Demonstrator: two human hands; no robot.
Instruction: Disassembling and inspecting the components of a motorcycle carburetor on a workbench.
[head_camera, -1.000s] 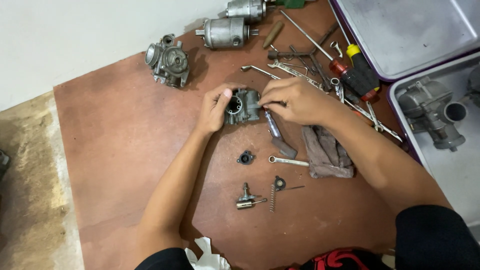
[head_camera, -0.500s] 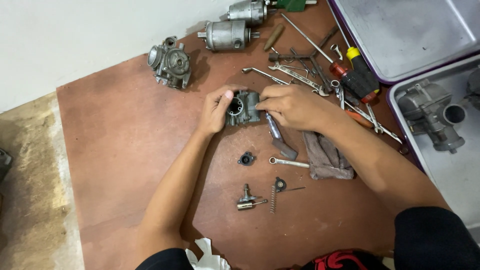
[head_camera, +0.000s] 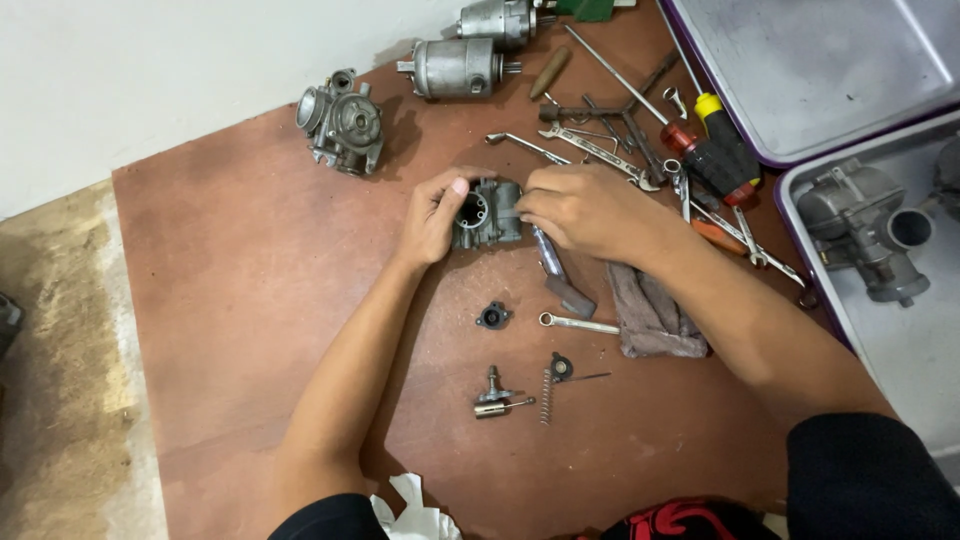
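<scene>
Head view, thing in hand: we are looking down at a small grey metal carburetor body (head_camera: 487, 213), resting near the middle of the brown tabletop (head_camera: 230, 300), its round bore facing up at us.
Head view, left hand: the left hand (head_camera: 432, 215) is cupping the carburetor body from its left side, thumb lying on the rim by the bore, fingers narrowed around the casting.
Head view, right hand: the right hand (head_camera: 590, 208) is pinching at the body's right side, fingertips closed on it (what sits under them we cannot tell).
Head view, handling: we are judging it as cast metal, stiff and fairly heavy for its bulk, likely oily and slippery; the broad outer flanks are looking like the safest hold, away from the thin protruding fittings.
Head view, nearby: a black cap (head_camera: 492, 317), a small spanner (head_camera: 578, 322), a spring (head_camera: 546, 395) and a small brass-tipped fitting (head_camera: 493, 396) are lying just below the hands; a grey rag (head_camera: 652, 312) is lying under the right forearm.
Head view, further off: a second carburetor (head_camera: 343, 122) is sitting well apart at upper left, screwdrivers (head_camera: 712, 150) at upper right.
</scene>
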